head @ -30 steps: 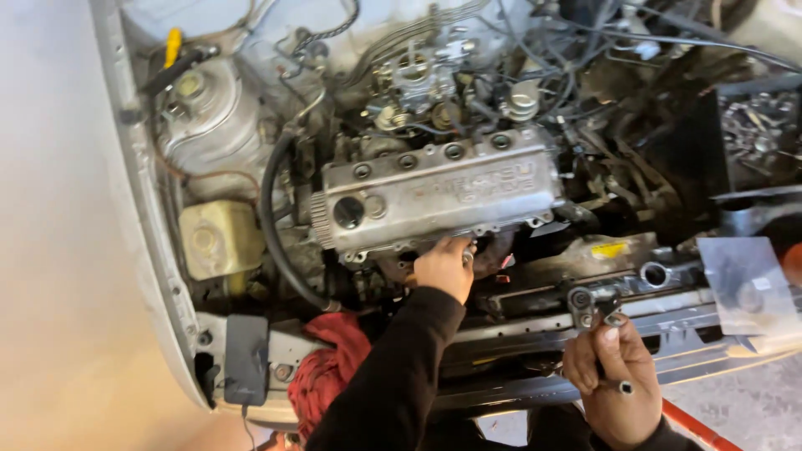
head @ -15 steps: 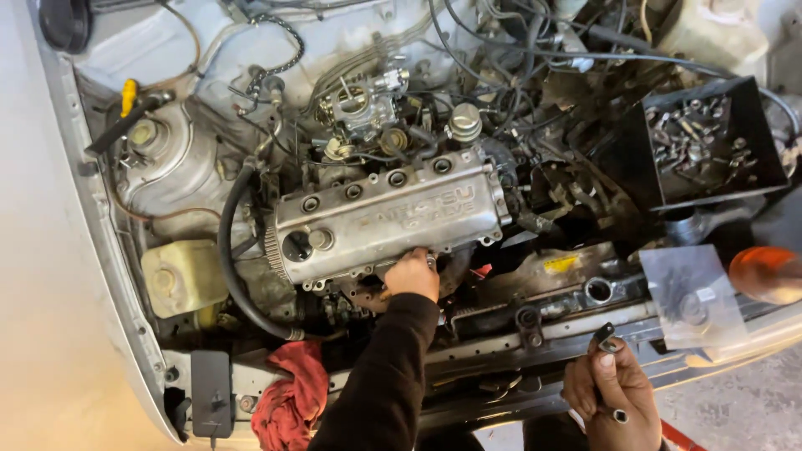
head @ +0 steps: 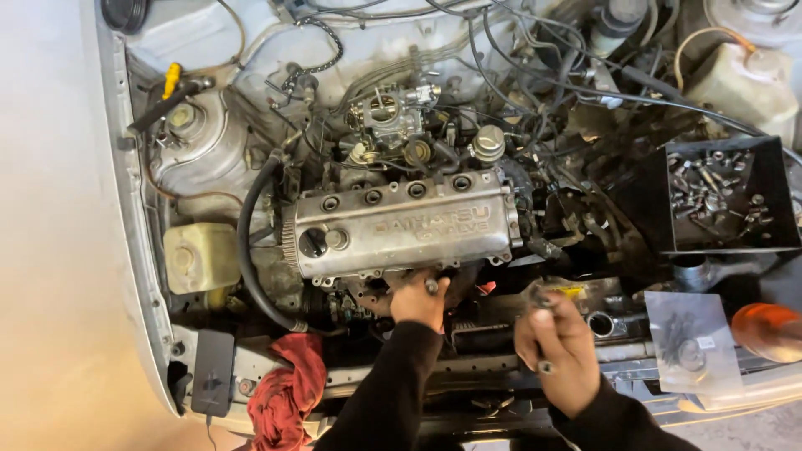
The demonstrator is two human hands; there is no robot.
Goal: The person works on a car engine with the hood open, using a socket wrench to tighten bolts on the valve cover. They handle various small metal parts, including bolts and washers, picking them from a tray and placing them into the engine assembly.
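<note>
Since half a second ago our right hand (head: 561, 351) has come up and inward from the lower edge of the view, and it now sits over the front crossmember just right of our left hand (head: 420, 301); the engine bay has also slid lower in the view. We hold a small metal part (head: 537, 295) pinched in the curled fingers of the right hand, though it is too blurred to name. Our left hand is pressed against the front of the engine just under the valve cover (head: 405, 225), fingers bent around a small bolt-like stub (head: 432, 286); whether it truly grips that stub we cannot tell. A red rag (head: 284, 392) lies bunched on the front panel to the left of our left sleeve, beside a small black box (head: 212, 372). Well to the right, a black tray (head: 652, 209) of loose bolts rests on the bay, and a clear plastic bag (head: 692, 342) of hardware lies below it, near an orange object (head: 769, 330).
</note>
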